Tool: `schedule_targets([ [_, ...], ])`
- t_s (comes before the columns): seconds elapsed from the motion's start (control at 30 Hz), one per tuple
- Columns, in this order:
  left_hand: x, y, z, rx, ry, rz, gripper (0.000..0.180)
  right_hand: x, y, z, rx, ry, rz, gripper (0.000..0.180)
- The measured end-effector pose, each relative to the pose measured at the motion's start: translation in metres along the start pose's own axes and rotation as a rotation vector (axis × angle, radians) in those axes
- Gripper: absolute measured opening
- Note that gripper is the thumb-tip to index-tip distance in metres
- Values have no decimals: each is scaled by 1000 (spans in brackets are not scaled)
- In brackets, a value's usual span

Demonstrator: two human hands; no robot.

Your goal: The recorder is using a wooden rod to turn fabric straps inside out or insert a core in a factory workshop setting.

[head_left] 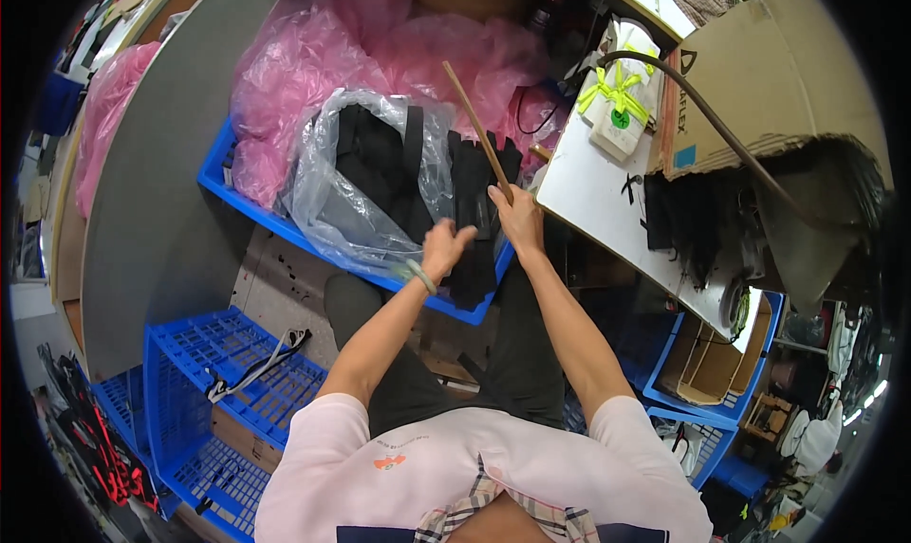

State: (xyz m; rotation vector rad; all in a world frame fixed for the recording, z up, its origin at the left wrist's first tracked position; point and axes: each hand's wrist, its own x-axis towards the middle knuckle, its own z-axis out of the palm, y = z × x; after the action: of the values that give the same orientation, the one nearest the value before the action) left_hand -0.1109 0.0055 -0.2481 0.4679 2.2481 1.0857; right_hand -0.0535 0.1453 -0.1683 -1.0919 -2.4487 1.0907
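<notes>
The long, thin, brown wooden stick (477,128) is in the right hand (522,222). The fingers of this hand are wrapped around its near end. The stick slants up, and its far end points away and a bit to the left. The left hand (444,249) is just left of the right hand, over the near part of the flat black cloth strips (472,178). Its fingers are loose and spread, with nothing seen in them. It is blurry, so I cannot tell if it touches the strips. 1 pale green round bangle (421,276) is on the left wrist.

Left of the strips is a shiny clear plastic bag (318,206) with soft black cloth (372,159) inside. The bag and strips are in a big blue plastic crate (275,222). Crumpled pink plastic sheeting (294,69) sits on the far side. On the right is a flat white table (581,178).
</notes>
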Motion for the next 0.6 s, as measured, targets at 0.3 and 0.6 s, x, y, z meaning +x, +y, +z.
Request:
schedule_targets([
  [0.3, 94, -35, -89, -67, 686, -124, 18, -52, 10, -31, 457, -246, 272, 31],
  [0.6, 60, -71, -45, -123, 662, 69, 37, -121, -17, -63, 485, -302, 63, 22],
])
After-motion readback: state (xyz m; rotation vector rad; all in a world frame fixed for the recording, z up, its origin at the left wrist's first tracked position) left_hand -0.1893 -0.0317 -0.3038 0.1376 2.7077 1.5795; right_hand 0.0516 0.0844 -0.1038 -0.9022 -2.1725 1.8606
